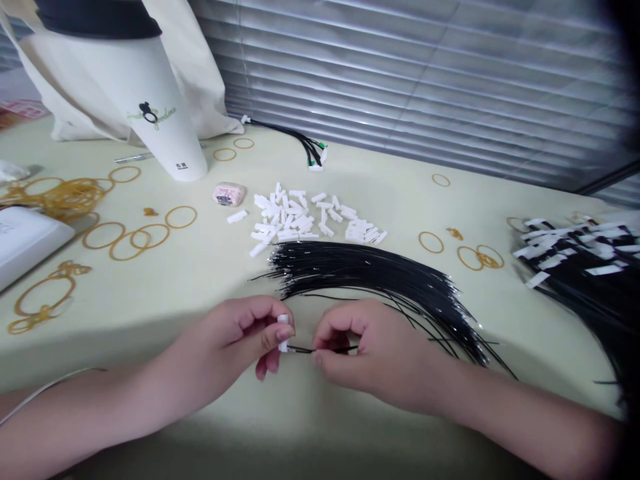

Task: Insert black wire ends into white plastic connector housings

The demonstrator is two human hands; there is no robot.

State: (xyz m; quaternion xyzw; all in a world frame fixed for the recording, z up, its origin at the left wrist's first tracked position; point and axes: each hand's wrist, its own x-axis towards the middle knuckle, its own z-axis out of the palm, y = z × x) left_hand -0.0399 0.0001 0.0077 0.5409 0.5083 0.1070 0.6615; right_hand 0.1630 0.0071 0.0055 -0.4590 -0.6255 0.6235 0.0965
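A pale green table (350,420) carries a fanned bundle of thin black wires (380,280) and, behind it, a heap of small white plastic connectors (305,220). The right hand (370,353) pinches one black wire (320,349), its tip touching the white connector (283,332) pinched in the left hand (240,340).

My left hand (245,333) pinches a small white plastic connector (283,331) upright between thumb and fingertips. My right hand (365,347) holds a thin black wire (320,349), its tip meeting the connector's lower end. Just beyond lies a fanned bundle of black wires (380,273) on the pale green worktop (210,280), with a heap of white plastic connectors (305,217) behind it and tan rubber bands (125,237) scattered to the left.
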